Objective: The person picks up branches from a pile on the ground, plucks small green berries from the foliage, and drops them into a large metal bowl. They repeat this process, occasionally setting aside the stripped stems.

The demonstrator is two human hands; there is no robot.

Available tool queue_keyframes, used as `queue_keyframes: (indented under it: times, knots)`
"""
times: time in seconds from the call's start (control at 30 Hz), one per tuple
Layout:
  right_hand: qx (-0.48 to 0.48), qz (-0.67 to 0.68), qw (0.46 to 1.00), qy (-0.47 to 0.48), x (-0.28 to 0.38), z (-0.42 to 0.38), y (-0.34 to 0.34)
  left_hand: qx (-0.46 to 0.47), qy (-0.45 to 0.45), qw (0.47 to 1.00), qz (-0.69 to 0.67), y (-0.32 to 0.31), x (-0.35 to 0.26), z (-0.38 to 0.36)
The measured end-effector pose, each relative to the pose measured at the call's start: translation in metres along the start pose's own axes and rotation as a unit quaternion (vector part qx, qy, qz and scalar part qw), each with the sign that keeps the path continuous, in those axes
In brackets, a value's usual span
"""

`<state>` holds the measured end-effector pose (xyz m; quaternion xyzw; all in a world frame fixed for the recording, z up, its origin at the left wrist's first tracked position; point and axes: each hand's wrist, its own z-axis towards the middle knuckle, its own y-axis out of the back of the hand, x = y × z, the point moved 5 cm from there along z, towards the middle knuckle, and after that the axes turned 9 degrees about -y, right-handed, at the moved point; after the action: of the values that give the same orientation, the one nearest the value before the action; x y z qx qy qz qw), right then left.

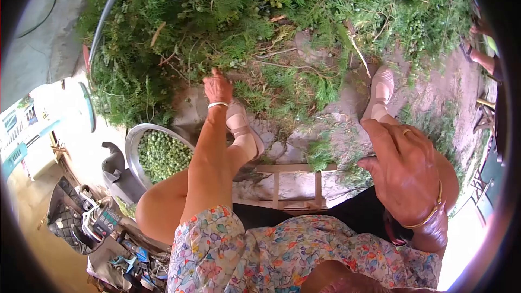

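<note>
My left hand (218, 88), with a pale bracelet at its wrist, reaches down to the edge of the cut green conifer branches (179, 38), in front of my left shoe (242, 125). Its fingers are curled together; whatever is between them is too small to make out. Close to the camera, my right hand (404, 171) hovers over my right knee, wearing a ring and a gold bangle. Its thumb stands apart from the bent fingers, and nothing shows in it. Beside my left leg a metal basin (132, 154) holds many small green cones (163, 154).
A wooden frame (296, 168) lies between my legs. Left are a grey object (116, 173) and a quilted bag (62, 211) of tools. A curved metal rim (108, 13) rises upper left. A bare twig (359, 54) lies by my right shoe (382, 84). Another person's foot (472, 54) shows far right.
</note>
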<state>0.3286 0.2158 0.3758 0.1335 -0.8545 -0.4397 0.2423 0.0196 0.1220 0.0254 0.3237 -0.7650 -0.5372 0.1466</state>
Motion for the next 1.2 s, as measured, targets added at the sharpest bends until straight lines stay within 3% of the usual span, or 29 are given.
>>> queue_keyframes:
  times: [0.13, 0.2, 0.23, 0.27, 0.3, 0.33, 0.37, 0.43, 0.47, 0.57, 0.6, 0.67, 0.73, 0.83, 0.87, 0.93, 1.0, 1.07, 1.13, 1.2]
  knots:
    - [-0.015, -0.010, 1.000, 0.003, 0.000, 0.003, 0.000, -0.064, -0.053, 0.996, 0.005, -0.019, 0.008, 0.015]
    - [-0.025, -0.004, 1.000, -0.012, -0.004, 0.005, -0.001, -0.106, -0.072, 0.987, -0.100, -0.027, 0.015, 0.025]
    - [-0.029, -0.003, 1.000, -0.011, -0.004, 0.005, -0.001, -0.025, -0.029, 0.957, -0.286, -0.036, 0.016, 0.034]
    - [-0.075, -0.008, 0.997, 0.027, 0.001, 0.006, 0.005, -0.032, -0.033, 0.957, -0.285, -0.034, 0.016, 0.033]
    - [-0.123, -0.016, 0.990, 0.062, 0.004, 0.005, 0.010, 0.052, 0.010, 0.864, -0.500, -0.008, -0.015, 0.013]
    - [-0.135, -0.019, 0.989, 0.059, 0.003, 0.006, 0.012, 0.140, 0.047, 0.715, -0.683, 0.014, -0.048, -0.006]
    - [-0.123, 0.023, 0.991, 0.050, 0.001, 0.007, 0.012, 0.140, 0.032, 0.714, -0.685, 0.033, -0.063, -0.012]
    - [-0.128, 0.060, 0.989, 0.038, -0.004, 0.009, 0.013, 0.203, -0.080, 0.628, -0.747, 0.073, -0.108, -0.023]
    - [-0.126, 0.112, 0.986, 0.017, -0.009, 0.012, 0.014, 0.203, -0.097, 0.626, -0.746, 0.094, -0.125, -0.030]
    - [-0.163, 0.249, 0.955, 0.010, -0.016, 0.018, 0.019, 0.277, -0.205, 0.552, -0.759, 0.165, -0.178, -0.061]
    - [-0.180, 0.332, 0.926, 0.020, -0.019, 0.020, 0.021, 0.274, -0.221, 0.553, -0.755, 0.186, -0.187, -0.069]
    - [-0.186, 0.362, 0.913, 0.025, -0.027, 0.029, 0.017, 0.303, -0.264, 0.535, -0.743, 0.225, -0.205, -0.091]
    - [-0.186, 0.392, 0.900, 0.034, -0.027, 0.034, 0.021, 0.301, -0.286, 0.554, -0.722, 0.261, -0.213, -0.112]
    - [-0.168, 0.580, 0.797, 0.001, -0.030, 0.033, 0.030, 0.323, -0.316, 0.540, -0.710, 0.291, -0.219, -0.143]
    - [-0.174, 0.580, 0.796, 0.007, -0.026, 0.030, 0.035, 0.320, -0.323, 0.541, -0.707, 0.297, -0.218, -0.150]
    - [-0.130, 0.666, 0.731, -0.071, -0.024, 0.028, 0.035, 0.326, -0.321, 0.526, -0.717, 0.304, -0.217, -0.161]
    - [-0.095, 0.672, 0.733, -0.046, -0.021, 0.029, 0.035, 0.328, -0.331, 0.508, -0.724, 0.306, -0.218, -0.174]
    - [0.072, 0.779, 0.618, 0.076, -0.009, 0.031, 0.034, 0.295, -0.332, 0.549, -0.708, 0.305, -0.217, -0.180]
    - [0.063, 0.750, 0.645, 0.133, -0.001, 0.022, 0.043, 0.270, -0.341, 0.544, -0.717, 0.309, -0.225, -0.189]
    - [0.044, 0.789, 0.593, 0.155, -0.002, 0.022, 0.041, 0.215, -0.300, 0.574, -0.731, 0.313, -0.228, -0.194]
